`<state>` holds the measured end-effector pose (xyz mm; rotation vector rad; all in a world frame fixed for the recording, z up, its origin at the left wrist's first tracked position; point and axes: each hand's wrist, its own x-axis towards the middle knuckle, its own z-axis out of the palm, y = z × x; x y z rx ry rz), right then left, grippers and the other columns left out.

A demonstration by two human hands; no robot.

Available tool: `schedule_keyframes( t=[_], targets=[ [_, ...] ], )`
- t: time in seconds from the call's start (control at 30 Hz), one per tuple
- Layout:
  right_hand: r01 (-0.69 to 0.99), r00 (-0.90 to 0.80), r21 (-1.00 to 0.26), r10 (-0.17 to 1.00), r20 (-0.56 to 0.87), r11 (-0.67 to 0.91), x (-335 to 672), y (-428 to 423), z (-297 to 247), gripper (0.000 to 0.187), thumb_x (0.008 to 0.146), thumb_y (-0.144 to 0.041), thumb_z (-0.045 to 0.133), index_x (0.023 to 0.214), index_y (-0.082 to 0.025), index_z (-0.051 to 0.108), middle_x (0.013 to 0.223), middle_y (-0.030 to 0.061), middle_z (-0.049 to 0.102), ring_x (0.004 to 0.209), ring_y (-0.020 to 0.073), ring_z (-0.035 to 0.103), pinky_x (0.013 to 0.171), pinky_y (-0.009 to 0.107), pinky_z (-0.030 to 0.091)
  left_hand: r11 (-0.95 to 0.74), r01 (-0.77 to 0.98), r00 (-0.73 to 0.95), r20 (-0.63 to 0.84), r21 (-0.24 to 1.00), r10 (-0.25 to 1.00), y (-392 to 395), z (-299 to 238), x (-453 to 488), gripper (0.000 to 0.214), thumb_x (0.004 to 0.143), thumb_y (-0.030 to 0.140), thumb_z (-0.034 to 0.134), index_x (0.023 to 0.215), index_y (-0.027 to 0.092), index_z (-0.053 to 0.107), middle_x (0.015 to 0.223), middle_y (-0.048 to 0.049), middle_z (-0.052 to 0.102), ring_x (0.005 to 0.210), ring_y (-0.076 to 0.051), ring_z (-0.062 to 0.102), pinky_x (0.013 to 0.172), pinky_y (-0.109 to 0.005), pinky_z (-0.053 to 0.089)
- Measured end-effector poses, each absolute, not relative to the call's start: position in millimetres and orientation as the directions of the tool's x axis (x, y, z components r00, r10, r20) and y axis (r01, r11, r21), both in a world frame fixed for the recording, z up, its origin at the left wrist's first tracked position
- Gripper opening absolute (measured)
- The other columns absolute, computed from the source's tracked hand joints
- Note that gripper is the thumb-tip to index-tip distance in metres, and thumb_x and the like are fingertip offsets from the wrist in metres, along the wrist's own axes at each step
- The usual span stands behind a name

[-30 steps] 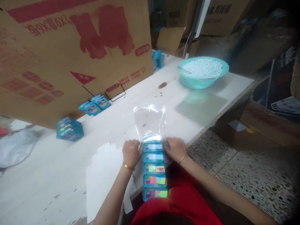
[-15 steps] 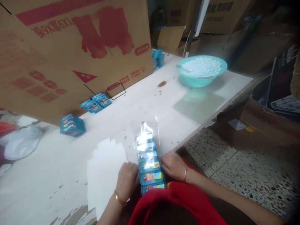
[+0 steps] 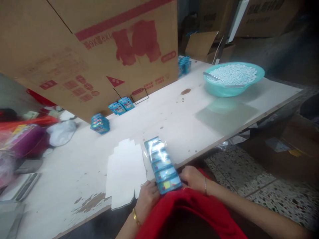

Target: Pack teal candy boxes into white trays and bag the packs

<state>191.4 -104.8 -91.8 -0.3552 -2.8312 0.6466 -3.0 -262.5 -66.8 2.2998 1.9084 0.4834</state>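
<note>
A row of several blue packets (image 3: 164, 166) lies in a clear plastic bag (image 3: 159, 146) at the table's near edge, its film shining with glare. My left hand (image 3: 149, 196) is closed at the bag's near left corner, fingertips hidden. At the near right side my right hand (image 3: 193, 177) is closed too, its fingers curled in at the bag's edge. Left of the bag lies a stack of white card sheets (image 3: 126, 169), fanned out with stepped edges.
A large cardboard carton (image 3: 99, 59) stands along the back, with blue packet stacks (image 3: 100, 123) before it. A turquoise basin (image 3: 224, 89) of small white pieces, with a scoop, sits at the right. Plastic-wrapped goods (image 3: 27, 142) lie far left.
The packets have slid against the far end of the bag, where loose film stuck out before. The view has swung left. Both hands remain closed beside the bag.
</note>
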Motion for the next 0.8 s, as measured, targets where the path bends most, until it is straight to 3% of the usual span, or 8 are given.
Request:
schedule_keyframes(
  t=[0.17, 0.3, 0.43, 0.5, 0.57, 0.67, 0.73, 0.8],
  targets=[
    [0.595, -0.734, -0.368, 0.67, 0.114, 0.715, 169, -52, -80, 0.027, 0.082, -0.029, 0.046, 0.066, -0.018, 0.065, 0.067, 0.0063, 0.067, 0.061, 0.0164, 0.056, 0.055, 0.027, 0.026, -0.087, 0.989, 0.046, 0.307, 0.122, 0.951, -191, -63, 23, 0.032, 0.089, 0.021, 0.042, 0.059, 0.018, 0.054, 0.059, -0.0049, 0.057, 0.061, -0.017, 0.049, 0.062, -0.033, 0.031],
    [0.697, -0.517, -0.507, 0.845, 0.134, 0.507, 184, -4, -77, 0.023, 0.084, -0.031, 0.045, 0.078, -0.02, 0.063, 0.067, 0.0018, 0.064, 0.061, 0.0147, 0.054, 0.055, 0.024, 0.029, -0.126, 0.974, 0.07, 0.278, 0.189, 0.958, -146, -60, 49, 0.031, 0.088, 0.028, 0.047, 0.061, 0.018, 0.058, 0.062, -0.0059, 0.061, 0.064, -0.017, 0.053, 0.063, -0.033, 0.033],
    [0.458, -0.352, -0.847, 0.93, 0.108, 0.272, 208, 0, -83, 0.032, 0.086, -0.047, 0.042, 0.085, -0.019, 0.058, 0.063, -0.0019, 0.056, 0.058, 0.0137, 0.052, 0.056, 0.024, 0.036, -0.21, 0.875, 0.052, 0.346, 0.436, 0.937, -143, -37, 26, 0.029, 0.087, 0.035, 0.052, 0.064, 0.019, 0.06, 0.058, -0.0022, 0.057, 0.06, -0.014, 0.051, 0.063, -0.029, 0.038],
    [0.246, -0.336, -0.966, 0.942, -0.003, 0.085, 206, -14, -84, 0.048, 0.087, -0.059, 0.034, 0.076, -0.018, 0.056, 0.061, -0.0006, 0.054, 0.057, 0.0142, 0.052, 0.056, 0.025, 0.038, -0.116, 0.851, -0.17, 0.478, 0.512, 0.862, -140, -24, -8, 0.022, 0.086, 0.036, 0.052, 0.076, 0.019, 0.062, 0.07, -0.0036, 0.06, 0.069, -0.015, 0.054, 0.07, -0.03, 0.041],
    [0.085, -0.381, -0.994, 0.92, -0.093, -0.065, 195, -32, -80, 0.054, 0.084, -0.067, 0.034, 0.072, -0.018, 0.055, 0.06, -0.0005, 0.053, 0.056, 0.0142, 0.05, 0.054, 0.026, 0.039, 0.045, 0.821, -0.413, 0.537, 0.57, 0.736, -126, -14, -47, 0.026, 0.083, 0.04, 0.054, 0.095, 0.018, 0.061, 0.092, -0.0079, 0.062, 0.087, -0.019, 0.055, 0.079, -0.032, 0.042],
    [-0.035, -0.412, -0.998, 0.91, -0.039, -0.059, 172, -53, -70, 0.046, 0.079, -0.063, 0.05, 0.068, -0.019, 0.053, 0.06, -0.0023, 0.05, 0.058, 0.0136, 0.047, 0.057, 0.026, 0.038, 0.21, 0.592, -0.652, 0.309, 0.779, 0.692, -99, -10, -98, 0.044, 0.077, 0.05, 0.058, 0.105, 0.016, 0.059, 0.103, -0.0108, 0.061, 0.098, -0.023, 0.055, 0.083, -0.034, 0.041],
    [-0.075, -0.385, -0.997, 0.923, 0.008, -0.023, 164, -58, -63, 0.041, 0.077, -0.058, 0.056, 0.064, -0.019, 0.053, 0.06, -0.0026, 0.049, 0.06, 0.0136, 0.046, 0.06, 0.026, 0.039, 0.256, 0.388, -0.651, 0.067, 0.885, 0.756, -88, -10, -118, 0.044, 0.071, 0.055, 0.061, 0.089, 0.014, 0.063, 0.084, -0.0079, 0.064, 0.084, -0.022, 0.059, 0.078, -0.033, 0.042],
    [-0.106, -0.372, -0.994, 0.928, 0.017, -0.025, 165, -53, -57, 0.038, 0.076, -0.054, 0.057, 0.063, -0.018, 0.053, 0.061, -0.0023, 0.05, 0.063, 0.0138, 0.046, 0.064, 0.027, 0.039, 0.268, 0.282, -0.581, -0.058, 0.921, 0.812, -87, -12, -124, 0.042, 0.065, 0.055, 0.066, 0.074, 0.014, 0.063, 0.065, -0.0032, 0.061, 0.067, -0.018, 0.058, 0.071, -0.031, 0.044]
  ],
)
